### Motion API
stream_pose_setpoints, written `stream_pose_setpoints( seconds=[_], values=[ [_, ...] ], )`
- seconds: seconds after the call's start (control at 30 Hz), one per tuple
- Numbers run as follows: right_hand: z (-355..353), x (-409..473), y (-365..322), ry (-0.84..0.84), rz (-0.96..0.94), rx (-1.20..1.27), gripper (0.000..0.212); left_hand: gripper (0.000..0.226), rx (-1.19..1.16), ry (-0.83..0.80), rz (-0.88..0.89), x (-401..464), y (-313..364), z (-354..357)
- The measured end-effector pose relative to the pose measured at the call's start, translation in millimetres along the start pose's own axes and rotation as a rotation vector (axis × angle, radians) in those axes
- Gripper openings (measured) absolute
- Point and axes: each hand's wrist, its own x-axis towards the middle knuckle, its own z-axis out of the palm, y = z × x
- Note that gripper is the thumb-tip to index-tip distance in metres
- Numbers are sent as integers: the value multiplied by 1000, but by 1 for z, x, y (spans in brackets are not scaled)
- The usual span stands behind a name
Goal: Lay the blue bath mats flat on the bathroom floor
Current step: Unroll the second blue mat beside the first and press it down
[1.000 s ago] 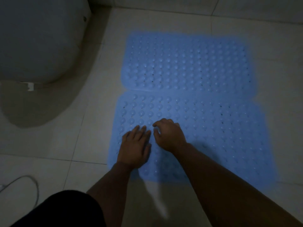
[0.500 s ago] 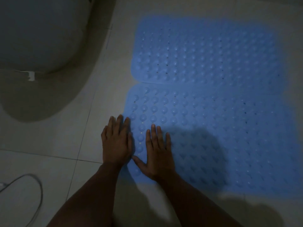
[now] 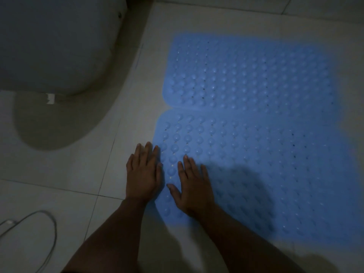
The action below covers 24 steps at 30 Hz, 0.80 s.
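near mat [image 3: 246, 174] and far mat [image 3: 250, 75] lay edge to edge on the tile floor [image 3: 65, 194] | left hand [image 3: 142, 174] flat, unclenched, on near mat's left edge | right hand [image 3: 194, 188] flat, pressing near mat | I judged mats soft, floppy, light, grippy underneath; take by edge/corner

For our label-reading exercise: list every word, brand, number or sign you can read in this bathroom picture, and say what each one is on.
None can be read.
Near blue bath mat: bumps and holes only, no print.
Far blue bath mat: likewise.
Toilet: a small white tag at its base, too small and dim to show any text.
Floor tiles: plain.
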Motion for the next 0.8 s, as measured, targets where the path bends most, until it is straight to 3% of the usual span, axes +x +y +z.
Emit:
stream_pose_setpoints(
  seconds=[0.1,0.2,0.3,0.43,0.63,0.8],
  values=[
    [-33,22,8,-30,6,78,54,61,2,-25,63,-5,11,1],
    [-67,46,21,-104,127,235,53,65,22,-66,164,-9,24,8],
    [-76,45,29,51,185,330,51,80,80,-147,225,-13,32,20],
    [-62,25,39,193,121,298,49,96,157,-125,219,-21,39,30],
    [-41,15,62,255,81,297,43,85,117,-21,215,-21,41,35],
    [-39,25,76,304,-62,183,35,83,131,-3,215,-18,41,34]
  ],
)
